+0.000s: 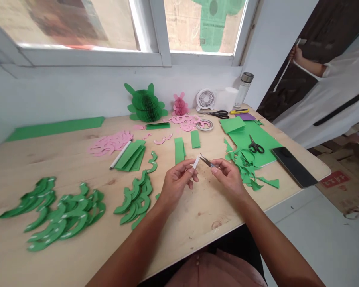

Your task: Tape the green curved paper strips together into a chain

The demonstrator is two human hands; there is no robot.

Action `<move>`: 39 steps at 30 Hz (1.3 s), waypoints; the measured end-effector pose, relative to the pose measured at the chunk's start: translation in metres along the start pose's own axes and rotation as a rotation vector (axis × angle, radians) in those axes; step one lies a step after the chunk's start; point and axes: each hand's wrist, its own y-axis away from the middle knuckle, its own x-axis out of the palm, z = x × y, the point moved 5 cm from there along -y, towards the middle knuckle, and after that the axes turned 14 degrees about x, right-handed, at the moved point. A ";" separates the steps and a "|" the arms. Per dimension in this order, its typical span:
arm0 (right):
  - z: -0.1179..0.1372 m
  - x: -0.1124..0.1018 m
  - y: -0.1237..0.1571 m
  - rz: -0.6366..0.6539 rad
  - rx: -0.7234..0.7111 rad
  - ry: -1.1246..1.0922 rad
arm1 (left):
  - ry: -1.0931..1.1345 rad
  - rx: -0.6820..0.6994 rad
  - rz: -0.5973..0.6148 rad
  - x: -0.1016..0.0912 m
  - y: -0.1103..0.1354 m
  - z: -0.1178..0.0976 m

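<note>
My left hand [179, 178] pinches a small white strip [196, 162] between thumb and fingertips, over the wooden table. Facing it, my right hand [228, 175] grips a pair of tweezers [206, 160], their slightly parted tips at the strip's upper end; whether they touch it I cannot tell. Just behind the left hand lies a folded green paper strip [179, 150], with a smaller green piece [195, 139] beside it. A pile of curved green paper pieces [137, 198] with white patches is left of that hand. Green paper scraps [247, 163] lie beyond the right hand.
More curved green pieces [68, 215] cover the left front. Pink cutouts [112, 142], a tape roll [204, 125], black scissors [256, 145] and a phone [294, 166] lie around. Behind stand a green paper figure [146, 104], fan [206, 99] and bottle [243, 89]. A person [341, 83] stands right.
</note>
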 end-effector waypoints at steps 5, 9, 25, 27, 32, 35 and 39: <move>-0.003 0.001 0.000 0.012 -0.006 0.036 | 0.027 0.005 0.011 -0.002 -0.001 0.001; -0.005 0.001 -0.001 0.032 -0.026 0.044 | 0.024 0.002 0.012 -0.002 -0.001 0.002; -0.003 -0.001 0.001 -0.030 -0.032 0.069 | 0.019 -0.005 0.022 0.000 0.000 0.003; -0.003 -0.001 0.000 -0.032 -0.030 0.068 | 0.022 -0.005 0.023 0.000 0.000 0.003; -0.004 -0.001 0.000 -0.036 -0.031 0.064 | 0.022 -0.003 0.019 0.000 0.000 0.003; -0.003 -0.001 0.000 -0.041 -0.041 0.071 | 0.014 -0.004 0.013 0.000 0.001 0.002; -0.004 -0.001 0.000 -0.047 -0.047 0.078 | 0.006 -0.003 0.013 0.001 0.001 0.001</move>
